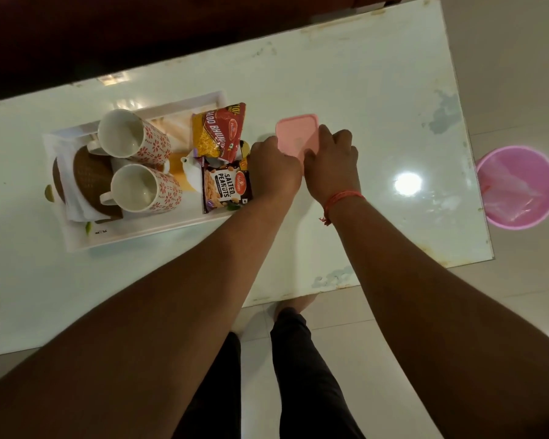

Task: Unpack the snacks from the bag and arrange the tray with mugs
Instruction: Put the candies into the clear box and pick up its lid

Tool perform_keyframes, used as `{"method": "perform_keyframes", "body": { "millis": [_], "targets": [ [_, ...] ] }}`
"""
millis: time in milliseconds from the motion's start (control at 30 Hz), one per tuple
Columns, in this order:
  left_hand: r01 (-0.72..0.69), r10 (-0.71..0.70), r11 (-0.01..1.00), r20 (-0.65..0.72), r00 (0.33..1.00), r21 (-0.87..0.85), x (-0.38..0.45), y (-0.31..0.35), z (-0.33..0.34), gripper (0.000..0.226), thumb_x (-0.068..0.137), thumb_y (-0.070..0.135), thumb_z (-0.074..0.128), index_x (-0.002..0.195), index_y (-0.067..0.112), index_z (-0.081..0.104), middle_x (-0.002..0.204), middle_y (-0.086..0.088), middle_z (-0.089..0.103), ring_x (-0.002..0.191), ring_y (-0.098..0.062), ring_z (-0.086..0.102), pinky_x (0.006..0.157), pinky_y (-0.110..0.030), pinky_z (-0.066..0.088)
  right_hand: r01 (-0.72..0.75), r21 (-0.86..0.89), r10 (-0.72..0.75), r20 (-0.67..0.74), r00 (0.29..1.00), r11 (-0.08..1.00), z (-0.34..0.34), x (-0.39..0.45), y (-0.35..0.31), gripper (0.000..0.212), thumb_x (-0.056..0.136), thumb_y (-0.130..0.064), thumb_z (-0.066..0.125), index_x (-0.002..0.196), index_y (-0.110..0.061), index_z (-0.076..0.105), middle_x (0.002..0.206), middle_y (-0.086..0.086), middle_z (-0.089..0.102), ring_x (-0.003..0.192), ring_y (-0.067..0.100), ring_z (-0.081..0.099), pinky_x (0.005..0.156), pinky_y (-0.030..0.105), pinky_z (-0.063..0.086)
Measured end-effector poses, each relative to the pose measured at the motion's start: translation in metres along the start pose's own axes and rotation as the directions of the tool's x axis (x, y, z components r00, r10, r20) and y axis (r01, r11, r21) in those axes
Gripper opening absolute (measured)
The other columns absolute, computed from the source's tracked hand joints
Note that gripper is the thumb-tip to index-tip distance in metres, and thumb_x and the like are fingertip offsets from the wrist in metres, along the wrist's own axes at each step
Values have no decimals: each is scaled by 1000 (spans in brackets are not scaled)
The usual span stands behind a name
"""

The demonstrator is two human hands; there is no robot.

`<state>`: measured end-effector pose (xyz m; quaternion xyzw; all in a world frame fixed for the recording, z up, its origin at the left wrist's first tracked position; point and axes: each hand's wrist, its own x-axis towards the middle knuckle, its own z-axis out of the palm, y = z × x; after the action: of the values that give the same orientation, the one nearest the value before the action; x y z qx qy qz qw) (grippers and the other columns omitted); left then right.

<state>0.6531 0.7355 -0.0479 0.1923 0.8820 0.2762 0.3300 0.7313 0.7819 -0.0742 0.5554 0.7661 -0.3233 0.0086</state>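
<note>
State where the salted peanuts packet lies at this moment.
In the head view the salted peanuts packet lies at the right end of the white tray, just below the aloo bhujia packet and beside the left hand.

One view only, head-worn, wide-angle. Looks steeply down from above the standing person, facing forward over the white bench (346, 83). Both forearms run up from the bottom edge, near the lens. Bench fills the upper frame, tilted; tiled floor (520, 296) and the person's legs show below.
</note>
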Motion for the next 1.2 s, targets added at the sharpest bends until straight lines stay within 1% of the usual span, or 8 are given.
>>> {"method": "perform_keyframes", "body": {
  "millis": [167, 300, 433, 533, 633, 800, 933, 1200],
  "targets": [
    [-18, 18, 995, 5, 1000, 93, 1, 0, 5, 49, 95, 10, 50, 143, 10, 46, 144, -11, 46, 129, -28, 49, 100, -29, 45, -14, 34, 13, 47, 999, 999, 1, 6, 2, 38, 89, -2, 43, 126, -5, 49, 122, 16, 48, 96, 37, 60, 85, 41, 51],
    [-54, 57, 983, -8, 998, 176, -3, 0, 8, 47, 96, 10, 50, 143, 8, 45, 145, -10, 44, 129, -27, 49, 100, -28, 45, -5, -29, 7, 78, 997, 1000, 1, 8, 8, 37, 91, -3, 45, 128, -4, 49, 119, 16, 54, 98, 33, 61, 78, 33, 45],
    [-152, 156, 928, 15, 988, 340, -5, -6, 13, 41, 97, 14, 52, 136, 4, 49, 141, -12, 45, 124, -28, 51, 98, -29, 47, 6, -44, -2, 94, 996, 999, 3, 7, 9, 49, 94, -9, 45, 143, -6, 37, 126, 16, 53, 105, 33, 61, 84, 35, 47],
    [-281, 268, 822, 99, 958, 496, -5, -18, 11, 53, 94, 8, 54, 145, 2, 39, 145, -14, 42, 123, -30, 53, 100, -35, 49, -6, -80, 16, 125, 992, 997, 6, 3, 8, 64, 98, -16, 44, 155, -10, 15, 138, 15, 49, 117, 32, 57, 96, 40, 47],
    [-358, 312, 749, 180, 933, 557, -5, -26, 8, 63, 92, 5, 54, 150, 4, 31, 149, -14, 37, 126, -31, 52, 104, -38, 48, -7, -113, 21, 121, 992, 994, 6, 2, 7, 65, 99, -19, 41, 156, -11, 9, 138, 14, 50, 116, 33, 58, 94, 41, 48],
    [-369, 308, 698, 207, 928, 614, -2, -18, 7, 57, 93, 13, 56, 146, 3, 37, 144, -15, 40, 109, -29, 62, 91, -34, 53, 8, -183, 22, 159, 987, 983, 0, 5, 4, 67, 99, -21, 40, 156, -9, 7, 134, 16, 54, 113, 34, 59, 91, 42, 47],
    [-376, 300, 649, 231, 925, 662, 1, -16, 6, 49, 92, 16, 51, 137, -1, 41, 130, -14, 51, 91, -27, 66, 63, -30, 44, 14, -245, 36, 197, 980, 969, -5, 7, 2, 68, 98, -20, 39, 155, -8, 5, 130, 18, 56, 112, 36, 59, 87, 40, 46],
    [-345, 238, 683, 250, 939, 644, 3, -14, 5, 58, 90, 17, 52, 141, -1, 33, 128, -11, 52, 94, -27, 65, 63, -30, 40, -13, -261, 79, 245, 966, 965, -12, 11, -1, 69, 97, -16, 38, 156, -13, 3, 134, 20, 53, 118, 36, 56, 94, 42, 45]
  ]
}}
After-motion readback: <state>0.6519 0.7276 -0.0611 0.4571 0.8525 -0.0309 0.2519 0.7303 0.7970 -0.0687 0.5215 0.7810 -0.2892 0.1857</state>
